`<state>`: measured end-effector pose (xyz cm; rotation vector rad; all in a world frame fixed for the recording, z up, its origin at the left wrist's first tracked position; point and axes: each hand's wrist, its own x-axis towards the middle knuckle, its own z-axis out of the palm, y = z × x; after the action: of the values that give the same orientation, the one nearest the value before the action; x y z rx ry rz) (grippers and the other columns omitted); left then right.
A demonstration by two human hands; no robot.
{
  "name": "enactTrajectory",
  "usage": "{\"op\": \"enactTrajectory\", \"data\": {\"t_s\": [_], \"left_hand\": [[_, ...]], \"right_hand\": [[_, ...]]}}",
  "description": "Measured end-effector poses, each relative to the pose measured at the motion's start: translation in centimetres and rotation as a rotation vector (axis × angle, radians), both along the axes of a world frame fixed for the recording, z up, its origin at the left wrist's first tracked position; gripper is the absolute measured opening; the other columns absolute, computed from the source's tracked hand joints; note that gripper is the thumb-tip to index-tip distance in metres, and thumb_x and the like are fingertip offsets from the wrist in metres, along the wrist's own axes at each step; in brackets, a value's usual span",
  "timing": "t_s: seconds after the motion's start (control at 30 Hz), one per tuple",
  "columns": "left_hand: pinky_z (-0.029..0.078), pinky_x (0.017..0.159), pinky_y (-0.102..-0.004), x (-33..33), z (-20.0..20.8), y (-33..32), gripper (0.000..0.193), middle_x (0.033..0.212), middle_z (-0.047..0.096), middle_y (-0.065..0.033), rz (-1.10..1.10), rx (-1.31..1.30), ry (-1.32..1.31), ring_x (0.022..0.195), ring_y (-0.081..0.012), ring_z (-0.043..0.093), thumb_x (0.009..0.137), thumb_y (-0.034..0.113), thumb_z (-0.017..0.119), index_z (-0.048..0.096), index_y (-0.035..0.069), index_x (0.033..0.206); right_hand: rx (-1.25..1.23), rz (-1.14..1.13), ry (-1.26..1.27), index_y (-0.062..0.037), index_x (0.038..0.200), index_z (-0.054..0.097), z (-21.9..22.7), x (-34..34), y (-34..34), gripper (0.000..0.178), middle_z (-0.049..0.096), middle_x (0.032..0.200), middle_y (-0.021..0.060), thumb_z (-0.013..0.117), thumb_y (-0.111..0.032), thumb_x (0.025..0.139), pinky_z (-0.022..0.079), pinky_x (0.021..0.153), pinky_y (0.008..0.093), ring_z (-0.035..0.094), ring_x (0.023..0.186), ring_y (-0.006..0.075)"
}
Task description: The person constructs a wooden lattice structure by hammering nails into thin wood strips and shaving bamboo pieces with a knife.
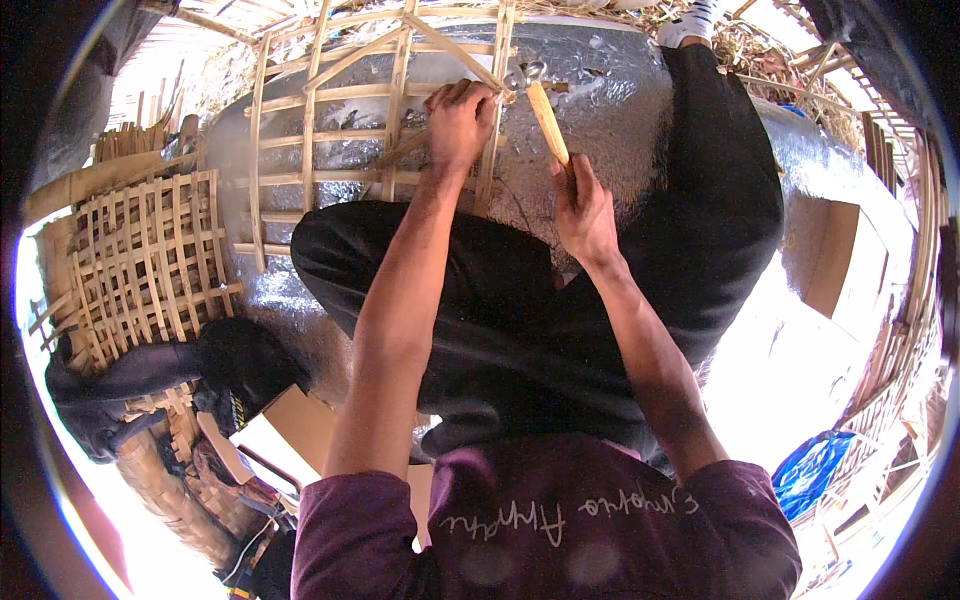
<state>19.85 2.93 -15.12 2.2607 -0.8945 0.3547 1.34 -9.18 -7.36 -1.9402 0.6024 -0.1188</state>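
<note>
A lattice of pale bamboo strips (310,130) lies in front of me, partly over my bent left leg, with diagonal strips near its far edge. My left hand (462,122) is closed at the lattice's right side, fingertips pinched by a joint of strips; what they pinch is too small to make out. Closed around the lower end of a wooden handle, my right hand (587,215) holds a hammer (547,122). The hammer's metal head is just right of my left fingertips, over the end of a diagonal strip. I cannot tell whether it touches the strip.
Shiny silver sheeting (615,110) covers the ground under the lattice. To the left stand a woven bamboo panel (150,265) and dark cloth (250,365), with an open cardboard box (300,425) nearer me. Another cardboard piece (835,260) and blue plastic (812,472) lie at the right.
</note>
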Motion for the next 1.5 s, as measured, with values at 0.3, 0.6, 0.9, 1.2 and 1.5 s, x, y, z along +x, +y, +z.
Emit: {"op": "enactTrajectory", "data": {"t_s": [0.3,0.6,0.9,1.2,1.5], "left_hand": [[0.043,0.075,-0.0458,-0.2,-0.8,0.2,0.016,0.081,0.063,-0.0092,0.010,-0.038,0.056,0.081,-0.0326,0.061,0.082,0.023,0.069,0.062,0.009,0.081],[0.044,0.072,-0.0437,0.3,-1.0,0.2,0.017,0.079,0.063,-0.0098,0.007,-0.039,-0.037,0.077,-0.0326,0.062,0.082,0.022,0.070,0.061,0.008,0.081],[0.041,0.079,-0.0442,0.1,-1.2,0.2,0.013,0.079,0.061,-0.0055,-0.016,-0.108,0.033,0.081,-0.0302,0.060,0.080,0.020,0.069,0.061,0.011,0.080],[0.042,0.080,-0.0429,0.2,-1.6,0.2,0.013,0.079,0.060,-0.0052,-0.027,-0.109,0.007,0.081,-0.0297,0.061,0.080,0.020,0.069,0.060,0.011,0.080],[0.043,0.079,-0.0425,0.1,-1.6,0.4,0.013,0.078,0.060,-0.0054,-0.015,-0.091,-0.029,0.079,-0.0304,0.060,0.081,0.019,0.069,0.061,0.010,0.081]], "right_hand": [[-0.027,-0.005,-0.006,-0.0033,0.097,0.048,0.2,0.5,-0.4,0.024,0.057,0.071,0.0274,0.051,-0.027,0.099,0.044,0.055,0.0480,0.057,0.073,0.0506],[0.001,0.043,0.013,-0.0052,0.100,0.049,0.4,0.9,-0.4,0.021,0.058,0.072,0.0271,0.052,-0.026,0.098,0.044,0.056,0.0509,0.057,0.075,0.0503],[-0.215,0.137,-0.017,-0.0068,0.100,0.050,0.5,1.1,-0.4,0.016,0.059,0.068,0.0238,0.053,-0.022,0.097,0.046,0.051,0.0535,0.060,0.063,0.0472],[-0.340,0.158,-0.071,-0.0052,0.102,0.050,0.2,0.9,-0.8,0.016,0.055,0.064,0.0191,0.053,-0.021,0.098,0.044,0.046,0.0440,0.061,0.054,0.0379],[-0.264,0.135,-0.147,-0.0094,0.099,0.047,0.9,0.8,-0.4,0.015,0.057,0.062,0.0215,0.055,-0.022,0.096,0.045,0.046,0.0526,0.058,0.054,0.0449]]}}
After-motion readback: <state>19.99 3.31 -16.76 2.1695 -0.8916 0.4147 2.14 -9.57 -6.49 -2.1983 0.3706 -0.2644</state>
